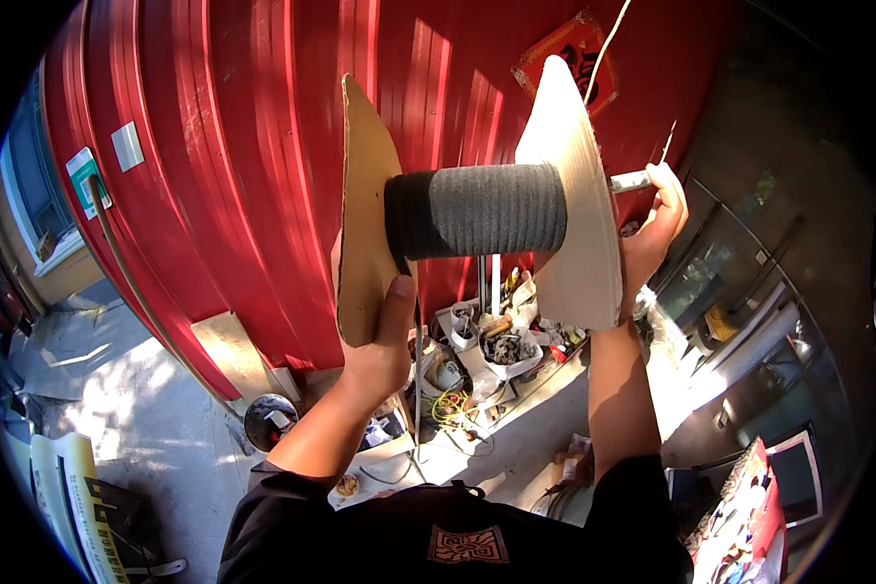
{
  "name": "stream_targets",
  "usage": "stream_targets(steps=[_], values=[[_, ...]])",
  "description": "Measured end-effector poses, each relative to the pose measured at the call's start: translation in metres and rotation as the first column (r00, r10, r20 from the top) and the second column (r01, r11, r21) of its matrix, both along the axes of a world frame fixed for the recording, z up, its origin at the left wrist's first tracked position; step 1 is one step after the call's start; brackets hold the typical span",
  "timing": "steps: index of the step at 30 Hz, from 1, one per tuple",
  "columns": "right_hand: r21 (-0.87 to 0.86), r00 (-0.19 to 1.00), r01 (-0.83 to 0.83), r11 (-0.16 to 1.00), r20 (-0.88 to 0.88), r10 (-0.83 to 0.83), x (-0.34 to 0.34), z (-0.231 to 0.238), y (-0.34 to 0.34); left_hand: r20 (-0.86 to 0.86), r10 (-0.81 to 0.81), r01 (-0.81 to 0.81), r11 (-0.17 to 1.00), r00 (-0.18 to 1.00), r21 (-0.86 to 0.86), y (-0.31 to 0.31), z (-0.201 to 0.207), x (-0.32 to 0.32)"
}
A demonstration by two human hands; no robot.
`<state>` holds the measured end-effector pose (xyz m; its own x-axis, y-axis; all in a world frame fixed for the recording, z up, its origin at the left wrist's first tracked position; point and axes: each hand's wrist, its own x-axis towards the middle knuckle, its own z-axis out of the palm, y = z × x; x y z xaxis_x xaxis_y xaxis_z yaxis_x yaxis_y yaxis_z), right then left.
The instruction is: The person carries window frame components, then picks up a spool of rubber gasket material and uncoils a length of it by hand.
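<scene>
Up in front of me is a spool wound with black ribbed cord or tape (482, 209), lying sideways between two cardboard flanges. My left hand (382, 341) is closed on the lower edge of the left flange (362, 224), thumb on its inner side. Behind the right flange (579, 204), my right hand (655, 229) supports that end, its palm partly hidden by the cardboard. A short whitish tube-like piece (630, 181) sticks out beyond this flange and meets my right fingertips. Whether it belongs to the spool I cannot tell.
A red corrugated metal wall (263, 195) stands ahead. Below it are white tubs (509, 355) of odds and ends, tangled yellow wire (450, 409) and a dark round pan (271, 421). A leaning board (232, 350) is at left; a framed panel (796, 477) is at lower right.
</scene>
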<state>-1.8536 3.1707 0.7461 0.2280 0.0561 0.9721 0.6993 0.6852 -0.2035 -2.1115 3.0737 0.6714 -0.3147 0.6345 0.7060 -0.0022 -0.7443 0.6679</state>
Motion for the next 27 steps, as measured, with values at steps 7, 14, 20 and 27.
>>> stream_targets(steps=[7,14,20,27], values=[[0.154,-0.091,-0.985,0.081,-0.853,0.514,-0.005,0.013,-0.016,-0.096,-0.096,0.093,0.995,0.991,-0.028,0.005,0.018,0.008],[0.162,-0.059,-0.976,0.148,-0.845,0.532,-0.002,0.007,-0.002,-0.059,-0.057,0.058,0.998,0.997,0.016,0.022,0.002,0.006],[0.057,0.087,-0.966,0.254,-0.849,0.522,-0.003,0.004,-0.008,0.422,-0.172,0.213,0.976,0.890,-0.051,0.030,-0.007,0.000],[-0.101,0.265,-0.941,0.322,-0.810,0.522,-0.028,-0.004,-0.024,0.481,-0.261,0.329,0.942,0.837,-0.061,0.027,-0.007,-0.003]])
